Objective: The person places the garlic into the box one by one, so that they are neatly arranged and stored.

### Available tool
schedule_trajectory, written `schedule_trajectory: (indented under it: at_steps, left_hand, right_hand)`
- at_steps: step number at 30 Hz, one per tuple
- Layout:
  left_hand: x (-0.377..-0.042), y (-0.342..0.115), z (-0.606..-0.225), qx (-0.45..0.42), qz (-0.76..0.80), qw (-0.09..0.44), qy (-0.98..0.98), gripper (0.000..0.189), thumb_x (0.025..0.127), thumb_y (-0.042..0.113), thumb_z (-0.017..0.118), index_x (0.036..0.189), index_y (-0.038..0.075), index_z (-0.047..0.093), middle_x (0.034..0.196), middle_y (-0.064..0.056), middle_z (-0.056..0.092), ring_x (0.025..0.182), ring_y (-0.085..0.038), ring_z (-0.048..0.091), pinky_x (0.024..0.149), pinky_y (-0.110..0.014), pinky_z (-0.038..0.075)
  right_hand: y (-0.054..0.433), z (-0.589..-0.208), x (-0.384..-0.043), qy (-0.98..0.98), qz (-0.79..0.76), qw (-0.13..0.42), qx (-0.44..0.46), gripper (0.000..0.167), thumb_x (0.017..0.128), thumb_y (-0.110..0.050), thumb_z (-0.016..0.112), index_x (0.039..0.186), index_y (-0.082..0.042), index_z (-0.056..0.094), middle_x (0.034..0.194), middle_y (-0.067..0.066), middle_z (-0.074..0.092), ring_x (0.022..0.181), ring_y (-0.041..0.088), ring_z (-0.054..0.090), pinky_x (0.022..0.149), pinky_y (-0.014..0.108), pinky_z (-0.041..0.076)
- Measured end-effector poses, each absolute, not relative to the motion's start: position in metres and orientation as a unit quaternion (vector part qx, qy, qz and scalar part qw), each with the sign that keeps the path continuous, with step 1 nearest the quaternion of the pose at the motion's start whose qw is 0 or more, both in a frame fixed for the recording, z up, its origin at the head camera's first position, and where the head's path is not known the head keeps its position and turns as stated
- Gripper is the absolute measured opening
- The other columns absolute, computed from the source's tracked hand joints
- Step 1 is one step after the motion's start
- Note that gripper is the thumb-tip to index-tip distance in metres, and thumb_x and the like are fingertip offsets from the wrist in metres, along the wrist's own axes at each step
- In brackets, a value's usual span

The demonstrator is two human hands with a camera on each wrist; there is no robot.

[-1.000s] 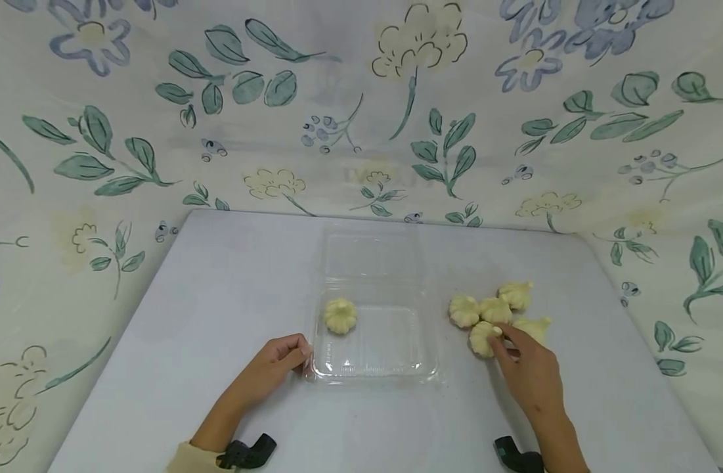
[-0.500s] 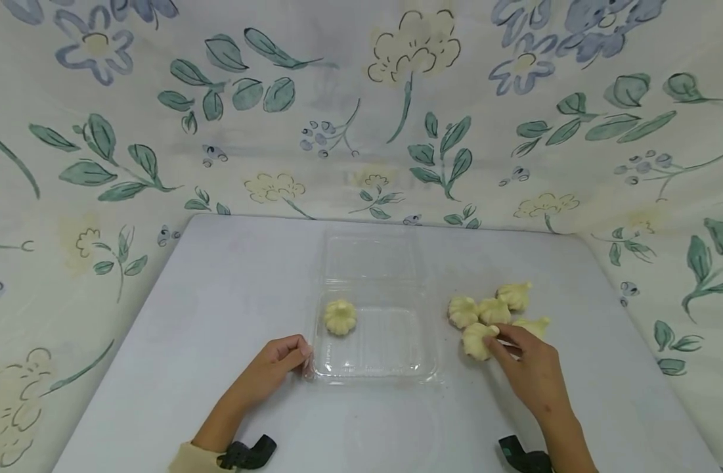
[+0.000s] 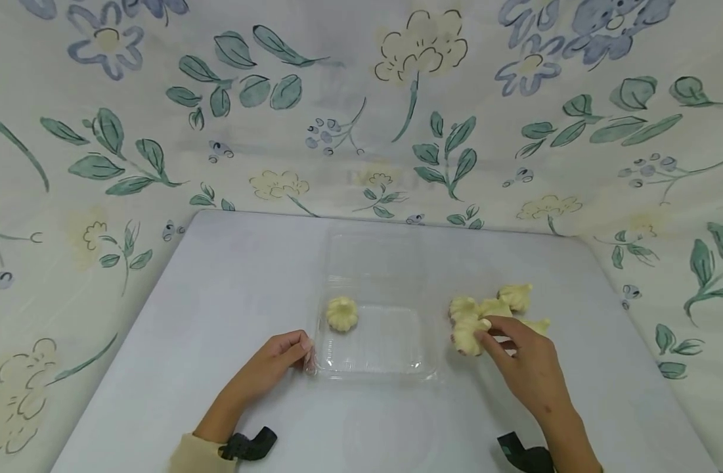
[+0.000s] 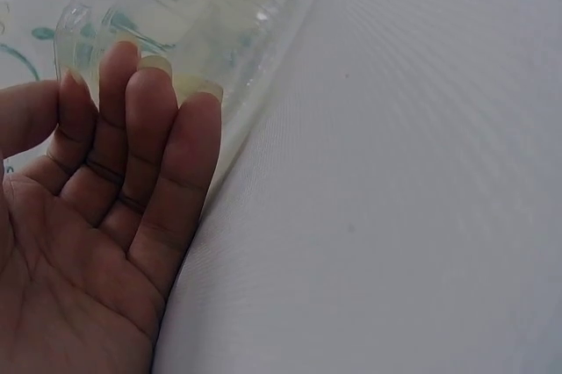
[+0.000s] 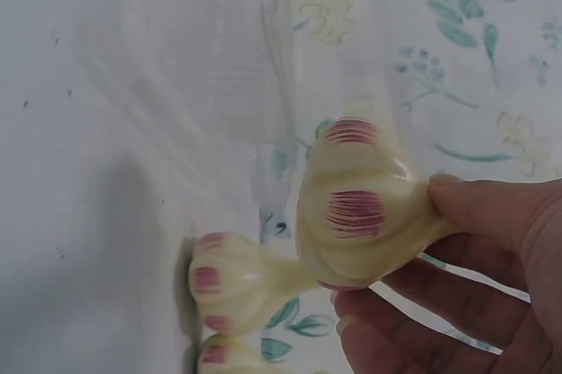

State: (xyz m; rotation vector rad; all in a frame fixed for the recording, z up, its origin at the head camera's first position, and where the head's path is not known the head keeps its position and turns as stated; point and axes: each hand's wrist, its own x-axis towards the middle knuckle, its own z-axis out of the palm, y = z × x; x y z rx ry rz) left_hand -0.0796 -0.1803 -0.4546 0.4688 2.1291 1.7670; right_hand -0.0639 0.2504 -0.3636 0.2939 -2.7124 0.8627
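My right hand (image 3: 529, 361) pinches a garlic bulb (image 3: 467, 336) by its stem, between thumb and fingers. Up close in the right wrist view, that pale bulb (image 5: 356, 207) has reddish streaks and is lifted beside another bulb (image 5: 233, 282). A clear plastic clamshell container (image 3: 375, 378) lies opened flat, its lid (image 3: 373, 253) toward the far side. One garlic bulb (image 3: 341, 314) sits in the back left of its base. At the container's front left corner, my left hand (image 3: 272, 361) grips the rim with curled fingers; the left wrist view shows fingertips (image 4: 195, 128) against the plastic.
Several more garlic bulbs (image 3: 515, 297) lie clustered on the white table (image 3: 249, 276) to the right of the container, partly hidden behind the right hand. Flower-patterned cloth (image 3: 337, 79) surrounds the table at the back and sides.
The right hand has lifted the pinched garlic bulb off the table and moved it slightly left, toward the container. The left hand stays at the container's corner.
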Motion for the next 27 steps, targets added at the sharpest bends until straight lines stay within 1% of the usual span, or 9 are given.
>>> schedule_trajectory:
  at_steps: [5,11,18,22,27]
  left_hand:
    - [-0.083,-0.182,-0.453,0.175,0.62,0.158,0.748,0.031,0.113,0.021,0.047,0.09,0.003,0.059,0.089,-0.008,0.064,0.084,-0.021,0.061,0.078,-0.032,0.052]
    - [-0.083,-0.183,-0.456,0.189,0.63,0.166,0.735,0.03,0.113,0.018,0.047,0.09,0.003,0.058,0.089,-0.008,0.064,0.084,-0.019,0.063,0.078,-0.032,0.053]
    - [-0.082,-0.183,-0.456,0.19,0.636,0.169,0.729,0.03,0.113,0.016,0.046,0.09,0.0,0.058,0.089,-0.01,0.062,0.084,-0.018,0.062,0.078,-0.031,0.054]
    - [-0.081,-0.183,-0.456,0.186,0.635,0.17,0.73,0.031,0.113,0.017,0.047,0.09,-0.001,0.058,0.089,-0.009,0.062,0.083,-0.017,0.062,0.076,-0.031,0.053]
    - [-0.081,-0.182,-0.455,0.185,0.636,0.169,0.73,0.031,0.113,0.017,0.047,0.09,-0.001,0.058,0.088,-0.009,0.063,0.083,-0.017,0.062,0.076,-0.032,0.054]
  right_hand:
    - [0.241,-0.354,-0.068,-0.932,0.299,0.153,0.132,0.027,0.093,-0.01,0.081,0.118,-0.006,0.074,0.109,0.007,0.076,0.092,0.025,0.074,0.072,0.041,0.061]
    - [0.23,-0.354,-0.071,-0.932,0.297,0.144,0.149,0.027,0.093,-0.009,0.08,0.118,-0.006,0.073,0.111,0.008,0.075,0.095,0.026,0.074,0.072,0.043,0.061]
    - [0.213,-0.354,-0.078,-0.922,0.308,0.138,0.189,0.028,0.095,-0.009,0.077,0.122,-0.005,0.071,0.119,0.01,0.073,0.096,0.025,0.073,0.073,0.041,0.061]
    - [0.202,-0.354,-0.081,-0.915,0.319,0.137,0.205,0.027,0.095,-0.008,0.078,0.121,-0.006,0.072,0.119,0.009,0.073,0.095,0.023,0.074,0.072,0.042,0.062]
    - [0.189,-0.361,-0.088,-0.908,0.337,0.124,0.215,0.026,0.095,-0.008,0.077,0.121,-0.005,0.072,0.119,0.008,0.073,0.102,0.025,0.072,0.076,0.038,0.061]
